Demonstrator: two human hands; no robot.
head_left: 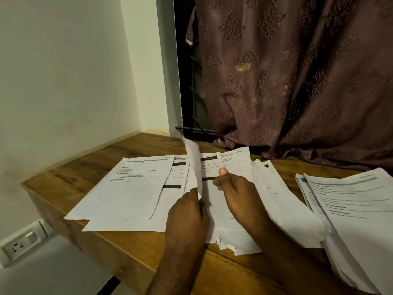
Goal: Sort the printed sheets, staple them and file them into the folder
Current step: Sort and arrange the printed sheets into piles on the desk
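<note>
Printed sheets lie spread over the wooden table (89, 167). My left hand (187, 211) pinches the lower edge of one sheet (194, 162), which stands up on edge, blurred. My right hand (236, 192) holds the fanned middle bundle of sheets (214, 167), thumb up on top of the pages. A single sheet (136, 184) lies flat on the left, overlapping another under it. A thick stack of sheets (353, 213) sits at the right. No stapler or folder is in view.
A brown patterned curtain (297, 81) hangs behind the table and drapes onto its back edge. A wall (63, 81) borders the left side, with a socket plate (23, 241) below table height. The table's front edge runs diagonally under my forearms.
</note>
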